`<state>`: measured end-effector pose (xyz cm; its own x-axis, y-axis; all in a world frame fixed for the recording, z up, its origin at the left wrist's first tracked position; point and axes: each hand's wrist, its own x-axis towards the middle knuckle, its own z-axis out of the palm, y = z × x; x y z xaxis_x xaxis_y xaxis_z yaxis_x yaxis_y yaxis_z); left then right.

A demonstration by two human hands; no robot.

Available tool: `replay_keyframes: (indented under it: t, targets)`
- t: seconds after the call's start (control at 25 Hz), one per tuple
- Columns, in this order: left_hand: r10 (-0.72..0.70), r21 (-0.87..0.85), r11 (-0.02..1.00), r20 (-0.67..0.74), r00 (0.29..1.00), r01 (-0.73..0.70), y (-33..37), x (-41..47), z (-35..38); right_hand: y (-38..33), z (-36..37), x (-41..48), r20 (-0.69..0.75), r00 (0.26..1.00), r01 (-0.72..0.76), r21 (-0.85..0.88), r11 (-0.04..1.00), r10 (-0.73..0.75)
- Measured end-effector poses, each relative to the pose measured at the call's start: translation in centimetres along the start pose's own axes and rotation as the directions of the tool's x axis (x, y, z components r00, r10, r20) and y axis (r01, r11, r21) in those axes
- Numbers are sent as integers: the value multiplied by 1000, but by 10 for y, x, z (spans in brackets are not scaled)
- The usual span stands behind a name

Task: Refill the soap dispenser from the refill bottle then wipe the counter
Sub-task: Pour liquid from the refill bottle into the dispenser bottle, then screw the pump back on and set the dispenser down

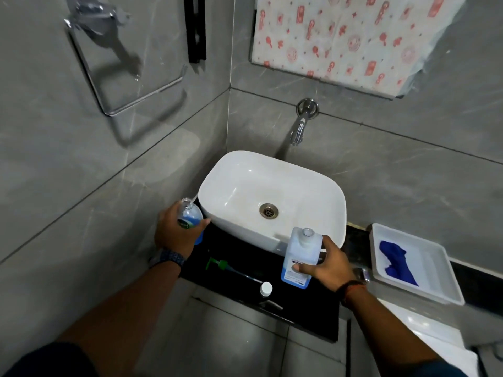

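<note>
Closest to the camera on the black counter (231,270) there's a small white cap (266,288) sitting loose near the front edge. Just behind it the green pump head (221,265) lies on its side, with its tube pointing toward the cap. Both are out in the open between the two arms.

The right hand (326,268) is wrapped around the refill bottle (299,257), thumb across the blue label and fingers round the far side. The bottle stands upright on the counter with its neck uncapped, right up against the front of the white basin (272,197), so it hides part of the basin's front wall.

The left hand (177,232) is closed around the soap dispenser (190,217), a clear bottle with blue liquid low down and an open neck. It's squeezed into the gap between the basin's left side and the grey wall; I can't tell whether it's resting on the counter or lifted.

Off to the right, a white tray (435,278) sits on the counter with a blue cloth (394,261) crumpled inside, well apart from both hands.

Further back, a chrome tap (299,129) sticks out of the wall over the basin. A towel ring (130,83) hangs on the left wall, and a patterned sheet (340,36) covers what's mounted above the tap.
</note>
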<state>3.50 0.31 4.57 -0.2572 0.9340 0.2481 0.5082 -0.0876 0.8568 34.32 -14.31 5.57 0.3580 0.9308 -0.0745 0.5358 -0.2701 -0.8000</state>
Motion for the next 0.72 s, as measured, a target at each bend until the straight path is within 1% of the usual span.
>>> replay_keyframes:
  t: [0.2,0.32,0.4,0.56,0.72]
  targets:
    - [-66,-22,997,80,995,68,-60,3,9,48,24,-6,-32,998,-48,56,997,49]
    - [-67,-1,998,84,994,67,-81,0,20,63,33,-7,-77,997,-18,25,1000,20]
    - [-54,-3,999,73,996,55,-90,-2,27,70,39,-8,-102,995,-4,32,999,7]
    - [-57,-10,998,76,996,57,-101,-8,31,78,46,-10,-112,994,6,109,994,7]
    - [-22,-8,1000,82,996,23,-101,-15,32,78,48,-15,-98,994,-27,136,990,40]
